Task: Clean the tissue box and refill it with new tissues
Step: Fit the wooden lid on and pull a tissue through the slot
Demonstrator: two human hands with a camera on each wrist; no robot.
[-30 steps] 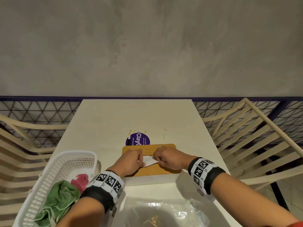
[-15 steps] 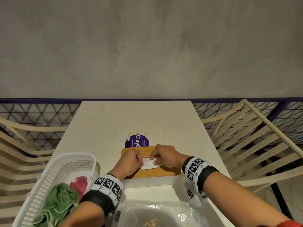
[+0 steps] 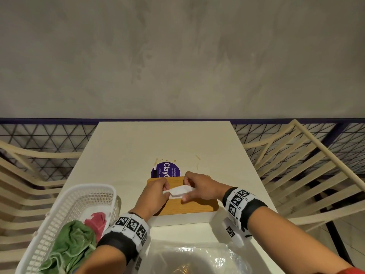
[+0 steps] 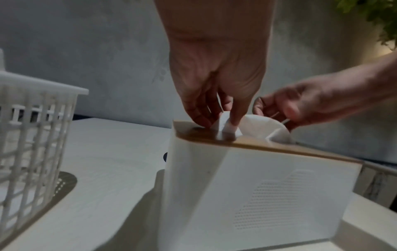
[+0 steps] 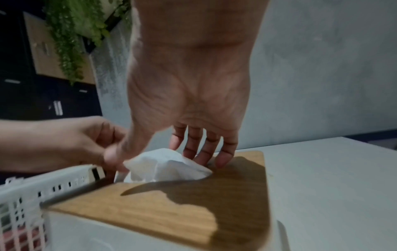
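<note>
Both hands work a tissue at the box slot

Left hand [image 3: 156, 191] pinches the white tissue [image 3: 178, 190]; right hand [image 3: 199, 187] pinches its other end, fingers resting on the wooden lid of the tissue box [image 3: 189, 208]; left of the grip, a white basket [image 3: 65, 218] holds cloths

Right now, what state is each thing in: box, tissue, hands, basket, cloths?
Tissue box: upright on the table, wooden lid on.
Tissue: sticking up through the lid slot, crumpled.
Left hand: pinches the tissue's left end.
Right hand: holds the tissue's right end, fingers on the lid.
Basket: upright, holding cloths.
Green cloth: bunched in the basket.
Red cloth: bunched beside it.
</note>
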